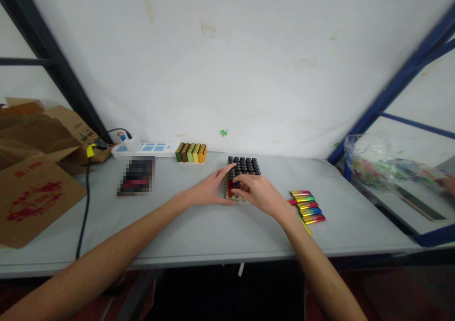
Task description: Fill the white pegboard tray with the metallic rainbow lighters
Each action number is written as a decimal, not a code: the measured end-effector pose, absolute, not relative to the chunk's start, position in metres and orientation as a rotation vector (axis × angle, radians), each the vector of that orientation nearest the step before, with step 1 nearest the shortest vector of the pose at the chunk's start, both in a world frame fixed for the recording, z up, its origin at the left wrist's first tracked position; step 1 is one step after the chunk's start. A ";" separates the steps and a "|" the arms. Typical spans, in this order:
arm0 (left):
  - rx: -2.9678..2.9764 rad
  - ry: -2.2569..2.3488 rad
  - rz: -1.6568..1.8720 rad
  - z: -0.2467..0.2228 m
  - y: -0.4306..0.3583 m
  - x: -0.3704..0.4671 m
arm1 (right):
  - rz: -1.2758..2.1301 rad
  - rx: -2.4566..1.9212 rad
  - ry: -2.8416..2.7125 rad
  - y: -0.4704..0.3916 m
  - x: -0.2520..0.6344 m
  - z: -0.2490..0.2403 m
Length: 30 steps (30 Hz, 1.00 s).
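A tray (243, 167) filled with rows of black-topped pieces stands near the middle of the table. My left hand (212, 188) lies at its left side, thumb and fingers spread apart around the corner. Over the tray's front left part is my right hand (256, 191), its fingers pinched on a small dark-topped piece (236, 185). Pale unfilled slots show along the front edge. Several shiny coloured lighters (308, 207) lie in a row to the right, partly beside my right forearm.
A block of green, brown and yellow pieces (191, 153) stands by the wall, near a power strip (152, 149). Cardboard boxes (39, 193), a black cable (85, 207) and a pixelated item (137, 176) are left. Plastic bags (373, 162) and another person's hand (448, 184) are right.
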<state>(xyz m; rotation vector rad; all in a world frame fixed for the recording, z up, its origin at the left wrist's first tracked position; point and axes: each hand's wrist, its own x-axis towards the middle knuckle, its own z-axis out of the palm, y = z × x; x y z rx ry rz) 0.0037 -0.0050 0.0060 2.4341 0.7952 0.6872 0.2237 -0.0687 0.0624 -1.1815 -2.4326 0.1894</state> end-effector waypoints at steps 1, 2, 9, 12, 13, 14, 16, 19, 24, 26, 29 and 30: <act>2.435 0.796 0.691 0.006 -0.005 0.004 | 0.214 -1.193 -2.410 -0.069 0.221 0.060; 2.439 0.795 0.695 0.007 -0.005 0.004 | 0.232 -1.207 -2.389 -0.069 0.218 0.058; 2.467 0.791 0.686 0.006 -0.004 0.004 | 0.218 -1.240 -2.300 -0.068 0.221 0.061; 2.457 0.816 0.685 0.004 -0.003 0.003 | 0.199 -1.273 -2.188 -0.071 0.249 0.082; 2.451 0.827 0.682 0.004 -0.003 0.003 | 0.191 -1.302 -2.152 -0.073 0.262 0.090; 2.445 0.838 0.676 0.004 -0.003 0.003 | 0.194 -1.345 -2.138 -0.077 0.275 0.098; 2.437 0.853 0.656 0.004 -0.003 0.003 | 0.233 -1.429 -2.160 -0.084 0.303 0.111; 2.436 0.862 0.637 0.005 -0.003 0.002 | 0.350 -1.612 -2.246 -0.094 0.340 0.117; 2.439 0.871 0.630 0.007 -0.003 0.003 | 0.640 -1.988 -2.407 -0.091 0.374 0.098; 2.436 0.869 0.641 0.007 -0.003 0.003 | 0.641 -2.087 -2.406 -0.085 0.376 0.089; 2.433 0.864 0.650 0.007 -0.003 0.003 | 0.582 -2.146 -2.425 -0.078 0.372 0.081; 2.432 0.862 0.648 0.007 -0.003 0.003 | 0.546 -2.152 -2.445 -0.076 0.369 0.079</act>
